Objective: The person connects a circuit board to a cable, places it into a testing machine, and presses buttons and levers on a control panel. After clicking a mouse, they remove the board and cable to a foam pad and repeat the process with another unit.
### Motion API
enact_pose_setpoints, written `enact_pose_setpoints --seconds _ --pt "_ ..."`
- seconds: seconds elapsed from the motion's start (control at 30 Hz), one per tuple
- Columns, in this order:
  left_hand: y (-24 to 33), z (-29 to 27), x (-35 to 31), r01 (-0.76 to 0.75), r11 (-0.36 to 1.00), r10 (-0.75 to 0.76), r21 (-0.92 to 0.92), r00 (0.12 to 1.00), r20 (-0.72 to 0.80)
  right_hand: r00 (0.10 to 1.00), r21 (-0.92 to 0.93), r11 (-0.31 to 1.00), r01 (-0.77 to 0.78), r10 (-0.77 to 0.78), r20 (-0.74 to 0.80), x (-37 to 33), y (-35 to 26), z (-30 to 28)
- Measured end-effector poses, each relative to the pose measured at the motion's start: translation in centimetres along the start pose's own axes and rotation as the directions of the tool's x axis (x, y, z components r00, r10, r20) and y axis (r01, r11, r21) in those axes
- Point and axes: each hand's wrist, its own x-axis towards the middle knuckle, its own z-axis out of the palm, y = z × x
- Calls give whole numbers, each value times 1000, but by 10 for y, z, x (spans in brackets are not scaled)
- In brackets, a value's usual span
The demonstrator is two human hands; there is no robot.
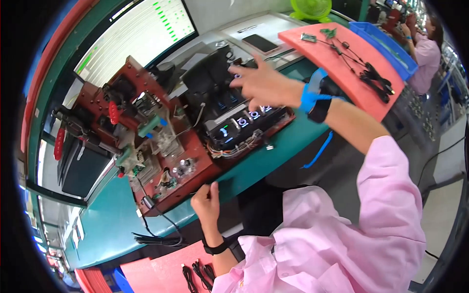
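Observation:
My right hand point(266, 84) reaches over a black box-like device point(227, 141) with several small lit round displays. Its fingers are spread and slightly blurred, holding nothing visible; whether they touch the device I cannot tell. A blue wrist strap point(308, 97) and a black band circle that wrist. By the front edge of a dark red test fixture point(193, 171), my left hand point(206, 204) is closed with the thumb raised; what lies inside the curled fingers is hidden. The fixture carries toggle clamps with red handles point(113, 112), clear blocks and a small green circuit board point(129, 158).
A monitor point(141, 36) stands behind the fixture. A smartphone point(260, 43) lies at the back. Pink foam point(303, 44) at right bears boards and black cables, beside a blue tray point(383, 49). More cables point(188, 278) lie lower left. Another person point(429, 61) works far right.

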Motion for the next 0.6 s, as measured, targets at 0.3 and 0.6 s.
enact_pose_setpoints --seconds 0.3,0.6 --pt "3 0 0 34 999 -34 2 999 12 996 52 997 -54 50 70 -41 -3 3" --pt "3 2 0 51 998 -51 20 999 -15 996 219 971 -93 93 12 -6 42 11"
